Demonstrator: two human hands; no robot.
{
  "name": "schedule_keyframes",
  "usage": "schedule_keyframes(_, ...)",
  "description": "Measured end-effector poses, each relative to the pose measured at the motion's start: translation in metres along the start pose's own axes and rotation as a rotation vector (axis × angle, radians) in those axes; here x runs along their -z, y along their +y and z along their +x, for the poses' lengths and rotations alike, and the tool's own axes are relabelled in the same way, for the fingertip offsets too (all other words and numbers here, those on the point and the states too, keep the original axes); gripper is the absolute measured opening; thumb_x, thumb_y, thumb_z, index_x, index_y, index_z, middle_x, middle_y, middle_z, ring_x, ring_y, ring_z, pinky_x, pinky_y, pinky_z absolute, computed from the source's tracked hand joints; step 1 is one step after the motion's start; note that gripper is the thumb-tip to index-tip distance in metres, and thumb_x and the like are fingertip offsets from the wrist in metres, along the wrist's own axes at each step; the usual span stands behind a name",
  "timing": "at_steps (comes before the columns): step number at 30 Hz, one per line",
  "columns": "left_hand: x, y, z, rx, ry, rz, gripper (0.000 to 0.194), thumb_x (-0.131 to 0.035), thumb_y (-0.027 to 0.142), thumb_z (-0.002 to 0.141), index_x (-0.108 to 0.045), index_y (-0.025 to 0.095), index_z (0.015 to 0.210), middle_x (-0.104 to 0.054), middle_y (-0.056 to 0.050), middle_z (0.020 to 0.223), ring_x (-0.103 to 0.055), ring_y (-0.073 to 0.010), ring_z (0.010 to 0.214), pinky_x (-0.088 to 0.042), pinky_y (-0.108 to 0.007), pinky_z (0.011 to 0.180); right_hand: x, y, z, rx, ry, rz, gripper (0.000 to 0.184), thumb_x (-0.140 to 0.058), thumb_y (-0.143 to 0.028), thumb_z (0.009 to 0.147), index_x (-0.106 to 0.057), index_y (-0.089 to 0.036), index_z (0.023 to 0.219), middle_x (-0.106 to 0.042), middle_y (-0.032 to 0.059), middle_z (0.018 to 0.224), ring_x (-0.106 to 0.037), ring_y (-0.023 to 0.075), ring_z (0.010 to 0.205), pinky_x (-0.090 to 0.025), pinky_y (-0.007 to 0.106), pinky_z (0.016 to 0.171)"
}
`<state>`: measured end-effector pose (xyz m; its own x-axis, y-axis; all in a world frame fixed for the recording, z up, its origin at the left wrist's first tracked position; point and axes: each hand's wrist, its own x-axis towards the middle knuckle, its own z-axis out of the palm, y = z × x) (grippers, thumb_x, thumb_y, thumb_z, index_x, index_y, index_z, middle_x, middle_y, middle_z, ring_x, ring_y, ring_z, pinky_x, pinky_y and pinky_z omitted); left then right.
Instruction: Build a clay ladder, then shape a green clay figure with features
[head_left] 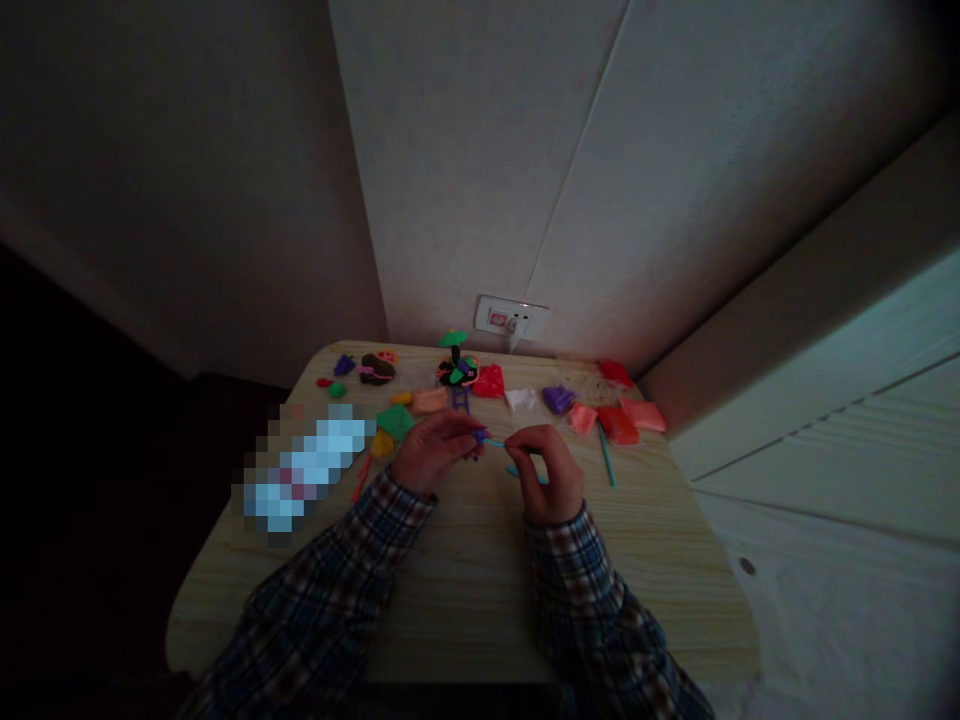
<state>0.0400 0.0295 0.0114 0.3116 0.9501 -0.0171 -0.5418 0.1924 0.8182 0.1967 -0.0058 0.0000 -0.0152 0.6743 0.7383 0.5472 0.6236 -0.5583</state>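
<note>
Lying on the wooden counter (465, 590) just left of the left hand (430, 455) is a green lump (394, 420), then that hand pinches a small purple piece (480, 437) above the counter, a thin light-blue strand (496, 442) stretching from it to the right hand (553, 475), which pinches the strand's end, and farther right lies a teal stick (606, 455).
</note>
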Motion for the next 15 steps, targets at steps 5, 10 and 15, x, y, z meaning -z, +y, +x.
schedule_keyframes(5,0.0021,-0.0029,0.0017,-0.024,0.007,0.007,0.033,-0.087,0.029,0.049,-0.069,0.016,0.074,-0.070,0.002,0.068,-0.063,-0.0104,0.057,-0.051,-0.021,0.055,-0.0006,-0.0010,0.0005,-0.016,-0.004,-0.015,0.008,-0.053,-0.014,0.086,-0.058,-0.020,0.084,-0.062,0.0008,0.075,-0.056,0.0134,0.067,-0.044,0.029,0.062)
schedule_keyframes(10,0.0028,-0.0035,0.0014,-0.053,0.016,0.052,0.031,-0.087,0.027,0.050,-0.069,0.017,0.072,-0.069,0.002,0.067,-0.064,-0.0107,0.058,-0.052,-0.021,0.056,-0.0009,-0.0007,0.0002,-0.013,-0.018,-0.013,0.008,-0.053,-0.014,0.086,-0.059,-0.020,0.084,-0.062,0.0011,0.076,-0.056,0.0134,0.067,-0.044,0.029,0.062)
schedule_keyframes(15,0.0005,-0.0003,-0.0012,-0.124,0.034,0.147,0.024,-0.085,0.023,0.054,-0.069,0.016,0.070,-0.069,0.001,0.068,-0.064,-0.0118,0.058,-0.053,-0.022,0.057,-0.0004,0.0007,0.0000,-0.027,-0.024,-0.038,0.008,-0.052,-0.017,0.086,-0.059,-0.020,0.083,-0.062,0.0024,0.075,-0.057,0.0148,0.068,-0.045,0.030,0.062)
